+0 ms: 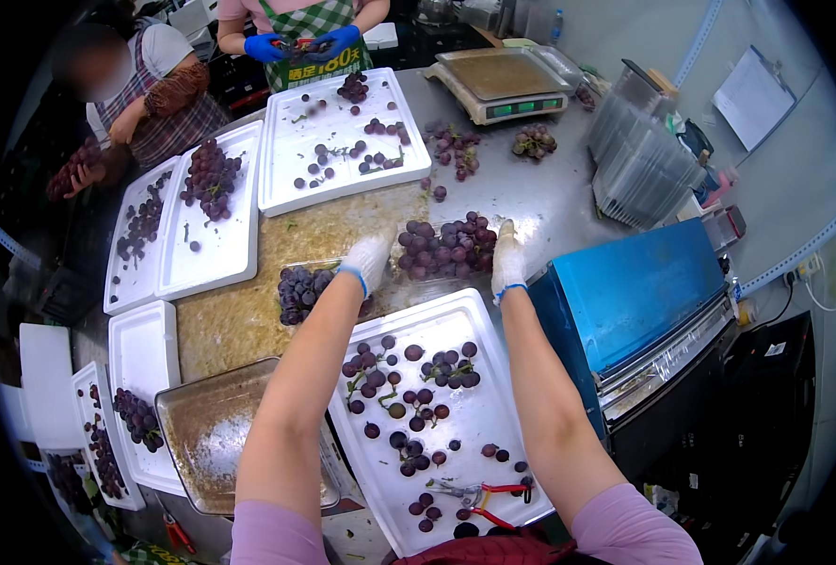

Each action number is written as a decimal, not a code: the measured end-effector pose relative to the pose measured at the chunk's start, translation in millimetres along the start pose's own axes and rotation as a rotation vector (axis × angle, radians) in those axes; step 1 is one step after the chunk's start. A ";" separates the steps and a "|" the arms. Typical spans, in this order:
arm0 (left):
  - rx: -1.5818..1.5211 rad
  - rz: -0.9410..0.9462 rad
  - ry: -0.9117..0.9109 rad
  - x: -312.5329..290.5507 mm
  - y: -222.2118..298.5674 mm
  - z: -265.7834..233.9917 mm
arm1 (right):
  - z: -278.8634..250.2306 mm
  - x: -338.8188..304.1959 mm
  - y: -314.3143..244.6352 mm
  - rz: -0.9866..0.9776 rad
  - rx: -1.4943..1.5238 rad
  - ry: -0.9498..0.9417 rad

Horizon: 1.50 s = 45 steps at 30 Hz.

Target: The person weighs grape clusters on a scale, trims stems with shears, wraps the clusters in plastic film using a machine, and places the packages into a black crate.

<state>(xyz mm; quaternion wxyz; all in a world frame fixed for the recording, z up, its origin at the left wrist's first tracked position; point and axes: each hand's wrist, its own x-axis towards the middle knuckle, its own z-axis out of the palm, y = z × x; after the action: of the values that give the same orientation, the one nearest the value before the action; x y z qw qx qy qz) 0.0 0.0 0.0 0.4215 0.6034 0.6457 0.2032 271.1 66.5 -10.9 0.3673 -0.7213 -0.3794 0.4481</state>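
Both my hands wear white gloves with blue cuffs. A shallow clear tray filled with dark red grapes (446, 247) is between them, over the metal table. My left hand (369, 258) grips its left side, and my right hand (508, 258) grips its right side; the fingertips are partly hidden. Left of my left wrist sits another clear tray of darker grapes (303, 292), partly covered by my forearm. Below my hands lies a white foam tray (484, 414) with loose grapes and small clusters. Red-handled snips (482, 492) rest in its near right corner.
A blue-topped wrapping machine (635, 292) stands right, below stacked clear containers (644, 151). A scale (498, 85) and grape clusters (456, 149) are at the back. More foam trays (277, 155) and a metal pan (216, 433) lie left. Two other people work across the table, one blue-gloved (265, 47).
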 end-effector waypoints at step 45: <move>-0.935 -0.184 0.389 -280.6 82.1 -97.6 | 6.9 -257.3 -114.8 -0.304 -0.186 -0.541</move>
<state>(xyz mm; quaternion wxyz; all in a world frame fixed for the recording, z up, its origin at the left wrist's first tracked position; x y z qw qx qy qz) -50.6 -227.2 202.1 0.5346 0.2421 0.6026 0.5408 159.8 -106.9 181.3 0.2484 -0.5415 -0.6061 0.5270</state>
